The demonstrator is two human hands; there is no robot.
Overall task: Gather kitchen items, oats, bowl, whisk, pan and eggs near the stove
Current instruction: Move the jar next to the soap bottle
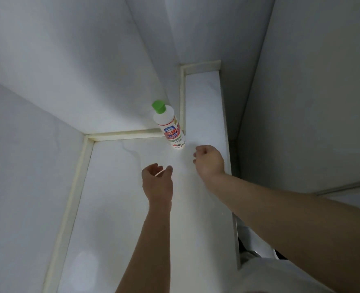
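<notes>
The person stands at a white countertop [115,218] that fits into a corner of pale grey-white walls [69,70], and both bare forearms stretch forward over it. The left hand [156,180] hangs above the middle of the surface with its palm turned partly up and inward; its fingers are relaxed and loosely curled, the thumb [168,169] standing apart from them, and they grasp nothing. The right hand [209,160] is farther forward and to the right, close to the counter's right edge, with the back of the hand toward the camera; its fingers bend down and inward in a loose curl, and nothing shows between them. The two hands are apart from each other and touch no object. Just beyond the right hand, and a little to its left, a white plastic bottle [171,129] stands upright in the angle where the wall steps back; it has a green flip cap [159,106] and a red and blue printed label, whose small lettering is too blurred to read. A yellowed sealing strip [124,134] runs along the joint between counter and wall, behind the bottle and down the left side. A narrower run of the counter [203,98] carries on away from the person past the bottle. At the bottom right a white garment [270,275] covers the person's body. Where the items to be gathered lie cannot be told from this view.
</notes>
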